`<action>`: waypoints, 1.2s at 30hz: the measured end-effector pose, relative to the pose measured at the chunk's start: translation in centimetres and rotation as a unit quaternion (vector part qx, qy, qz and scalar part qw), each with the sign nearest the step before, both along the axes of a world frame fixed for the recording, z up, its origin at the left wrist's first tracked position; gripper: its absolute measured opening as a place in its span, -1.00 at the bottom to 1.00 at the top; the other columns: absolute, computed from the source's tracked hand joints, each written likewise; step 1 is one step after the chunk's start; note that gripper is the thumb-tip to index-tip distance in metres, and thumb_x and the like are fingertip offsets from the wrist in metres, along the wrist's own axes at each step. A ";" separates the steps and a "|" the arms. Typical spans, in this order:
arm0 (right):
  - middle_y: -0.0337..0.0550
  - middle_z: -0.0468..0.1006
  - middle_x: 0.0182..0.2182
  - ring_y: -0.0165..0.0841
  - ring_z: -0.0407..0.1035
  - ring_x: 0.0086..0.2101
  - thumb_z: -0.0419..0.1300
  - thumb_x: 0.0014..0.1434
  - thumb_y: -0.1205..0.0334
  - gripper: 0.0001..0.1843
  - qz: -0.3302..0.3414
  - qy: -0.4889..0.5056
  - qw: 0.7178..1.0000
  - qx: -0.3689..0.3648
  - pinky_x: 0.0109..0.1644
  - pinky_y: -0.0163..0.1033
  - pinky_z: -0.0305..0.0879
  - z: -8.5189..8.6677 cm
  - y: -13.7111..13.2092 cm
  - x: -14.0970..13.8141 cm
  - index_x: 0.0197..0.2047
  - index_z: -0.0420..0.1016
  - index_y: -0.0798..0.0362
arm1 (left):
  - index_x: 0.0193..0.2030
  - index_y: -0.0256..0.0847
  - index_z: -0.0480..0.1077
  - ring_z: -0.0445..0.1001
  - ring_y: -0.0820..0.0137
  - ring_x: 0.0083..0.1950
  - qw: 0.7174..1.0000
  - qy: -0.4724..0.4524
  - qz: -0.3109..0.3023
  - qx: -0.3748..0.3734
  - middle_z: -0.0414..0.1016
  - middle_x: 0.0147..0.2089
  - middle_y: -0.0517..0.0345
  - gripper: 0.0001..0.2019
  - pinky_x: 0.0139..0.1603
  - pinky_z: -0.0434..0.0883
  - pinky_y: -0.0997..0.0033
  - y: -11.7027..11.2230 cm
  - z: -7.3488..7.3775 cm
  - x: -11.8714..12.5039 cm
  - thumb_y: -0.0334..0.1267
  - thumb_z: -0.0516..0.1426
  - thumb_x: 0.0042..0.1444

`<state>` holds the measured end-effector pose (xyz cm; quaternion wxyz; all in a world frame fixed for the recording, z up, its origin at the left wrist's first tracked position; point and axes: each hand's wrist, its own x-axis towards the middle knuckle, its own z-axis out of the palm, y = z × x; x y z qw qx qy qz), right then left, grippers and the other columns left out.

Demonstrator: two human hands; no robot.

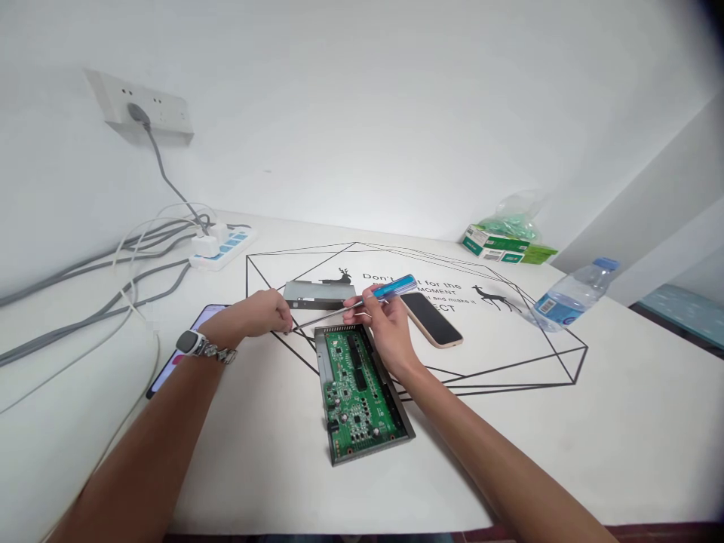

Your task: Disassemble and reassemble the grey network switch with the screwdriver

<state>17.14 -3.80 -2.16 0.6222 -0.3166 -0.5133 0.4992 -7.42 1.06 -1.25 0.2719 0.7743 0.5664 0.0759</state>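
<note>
My right hand [388,328] is closed round a screwdriver [396,288] with a clear blue handle, its long shaft slanting down to the left. At the tip of that shaft, the fingers of my left hand [265,311] are pinched together; what lies between them is hidden or too small to make out. Below both hands, a green circuit board [354,392] sits in an open metal casing [373,452]. Just behind the hands lies a grey metal cover [320,292], partly hidden by the right hand and the screwdriver.
A dark-screened phone [433,320] lies right of my right hand. Another device [164,377] with a lit screen is partly under my left wrist. Cables lead to a power strip [223,249] at the left. A water bottle [574,296] and green-white boxes [495,243] stand at the right.
</note>
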 end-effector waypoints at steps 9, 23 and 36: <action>-0.19 0.64 -0.39 -0.37 0.51 -0.48 0.31 0.18 -0.08 -0.62 -0.036 0.008 0.999 0.001 -0.31 -0.19 0.52 0.7 0.2 0.6 -0.18 0.30 0.00 | -0.35 -0.16 0.61 0.59 0.25 -0.22 1.000 -0.015 0.018 -0.002 0.66 -0.33 0.14 -0.78 -0.31 0.40 0.44 -0.5 0.6 0.6 -0.22 0.19 -0.16; -0.19 0.63 -0.42 -0.36 0.50 -0.49 0.31 0.18 -0.05 -0.66 -0.061 0.026 0.998 0.023 -0.34 -0.18 0.51 1.5 0.6 1.5 -0.20 0.35 0.01 | -0.37 -0.17 0.59 0.52 0.31 -0.29 0.998 -0.039 -0.006 0.049 0.64 -0.33 0.15 -0.82 -0.37 0.33 0.44 -0.9 1.7 1.6 -0.22 0.16 -0.03; -0.19 0.62 -0.45 -0.37 0.48 -0.51 0.33 0.15 -0.02 -0.66 -0.109 0.049 0.993 0.010 -0.38 -0.21 0.47 2.0 1.0 2.3 -0.25 0.32 0.00 | -0.33 -0.18 0.58 0.51 0.32 -0.29 0.994 -0.073 -0.012 0.080 0.62 -0.32 0.10 -0.77 -0.34 0.33 0.41 -1.4 2.4 2.1 -0.09 0.18 0.06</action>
